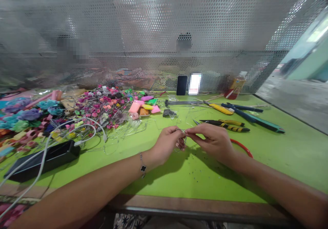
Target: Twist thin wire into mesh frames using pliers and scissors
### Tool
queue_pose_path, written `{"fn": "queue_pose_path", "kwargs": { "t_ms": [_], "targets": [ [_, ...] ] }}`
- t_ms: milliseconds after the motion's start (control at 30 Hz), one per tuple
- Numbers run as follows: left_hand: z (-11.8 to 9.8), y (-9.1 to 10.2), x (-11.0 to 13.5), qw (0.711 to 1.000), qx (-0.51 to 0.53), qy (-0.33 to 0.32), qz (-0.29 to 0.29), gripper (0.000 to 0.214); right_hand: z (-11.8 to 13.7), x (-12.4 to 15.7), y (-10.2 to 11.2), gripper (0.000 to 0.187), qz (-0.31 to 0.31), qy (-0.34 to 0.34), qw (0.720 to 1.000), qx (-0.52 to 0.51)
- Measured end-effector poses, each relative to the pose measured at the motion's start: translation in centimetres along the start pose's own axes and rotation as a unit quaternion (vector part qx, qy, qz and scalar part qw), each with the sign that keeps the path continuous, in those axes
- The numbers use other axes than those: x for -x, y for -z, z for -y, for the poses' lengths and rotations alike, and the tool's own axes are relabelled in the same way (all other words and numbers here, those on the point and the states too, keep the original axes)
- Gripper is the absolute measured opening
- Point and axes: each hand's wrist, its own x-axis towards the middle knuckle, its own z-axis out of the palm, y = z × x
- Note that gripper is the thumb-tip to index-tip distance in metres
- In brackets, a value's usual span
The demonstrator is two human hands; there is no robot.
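Note:
My left hand (169, 140) and my right hand (214, 139) meet above the green tabletop, fingertips almost touching. Between them is a thin wire (185, 138), bent in a curve; its finer details are too small to make out. The left fingers are curled around it, while the right thumb and forefinger pinch its end. Just beyond the right hand lie black-and-yellow pliers (232, 128), partly hidden by it. A red curved handle (242, 147) sticks out from behind the right wrist. Loose bent wires (133, 130) are scattered to the left of my hands.
Artificial flowers (102, 102) and colourful clay packets (143, 107) crowd the left. A black box (43, 162) and white cable (46, 147) sit nearer. Behind are two phones (181, 85), a bottle (235, 85) and a perforated metal panel (153, 24). Yellow-handled pliers (221, 109) and a green-and-black cutter (268, 123) lie right.

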Motion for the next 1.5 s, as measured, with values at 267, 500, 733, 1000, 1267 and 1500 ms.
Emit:
{"fn": "queue_pose_path", "kwargs": {
  "t_ms": [267, 500, 733, 1000, 1267, 1500],
  "targets": [
    [0.0, 0.0, 0.2, 0.998, -0.049, -0.024, -0.027, 0.014, -0.3, 0.1, 0.1, 0.019, 0.043, 0.053, 0.996, 0.056],
    [0.0, 0.1, 0.2, 0.997, -0.061, -0.044, -0.032, 0.016, 0.0, 0.1, -0.3, 0.021, 0.041, 0.084, 0.992, 0.088],
    [0.0, -0.1, 0.2, 0.995, -0.063, -0.073, -0.039, 0.014, 0.0, -0.2, -0.5, 0.012, -0.012, -0.023, 0.999, -0.041],
    [-0.5, -0.3, 0.8, 0.982, -0.118, -0.136, -0.060, 0.023, 0.4, -0.9, -0.6, 0.029, 0.051, -0.319, 0.890, -0.323],
    [-0.6, -0.5, 1.3, 0.970, -0.141, -0.188, -0.052, 0.025, 1.0, -1.1, -1.4, 0.043, 0.023, -0.385, 0.819, -0.424],
    [-0.8, -0.3, 1.1, 0.980, -0.088, -0.177, 0.016, 0.024, 1.2, -1.3, -0.5, 0.036, 0.075, -0.316, 0.865, -0.383]
  ]
}}
